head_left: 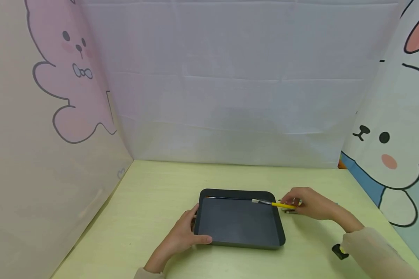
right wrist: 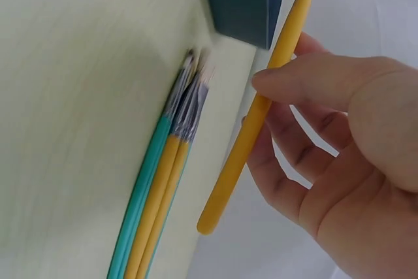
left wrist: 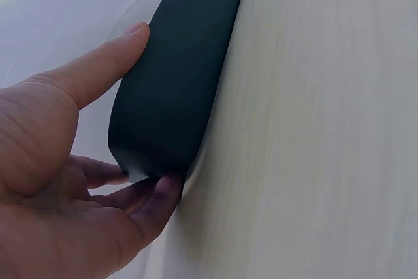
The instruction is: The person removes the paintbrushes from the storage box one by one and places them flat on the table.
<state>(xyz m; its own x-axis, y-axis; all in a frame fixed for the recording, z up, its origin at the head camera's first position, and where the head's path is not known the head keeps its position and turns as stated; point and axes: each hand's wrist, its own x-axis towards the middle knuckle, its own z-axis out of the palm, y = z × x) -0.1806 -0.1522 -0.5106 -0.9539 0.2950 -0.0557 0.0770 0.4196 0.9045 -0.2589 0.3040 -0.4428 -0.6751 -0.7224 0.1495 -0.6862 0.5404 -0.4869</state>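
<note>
A dark grey rectangular tray [head_left: 237, 224] lies on the table. My left hand [head_left: 183, 232] grips its near left corner, the thumb along the near side and the other fingers around the left side. Between thumb and fingers, my right hand [head_left: 312, 203] pinches a flat paintbrush [right wrist: 245, 125] by its yellow handle. The pale bristles of this brush point left, over the tray's far right part. Inside the tray, a thin dark-handled paintbrush [head_left: 227, 198] lies along the far edge. Several more paintbrushes [right wrist: 163, 168], with green and yellow handles, lie bunched on the table beneath my right hand.
Near my right forearm, a small black and yellow object [head_left: 340, 252] lies on the table. A white sheet [head_left: 230, 97] hangs behind the table [head_left: 160, 193], and cartoon-printed panels stand at its left and right sides.
</note>
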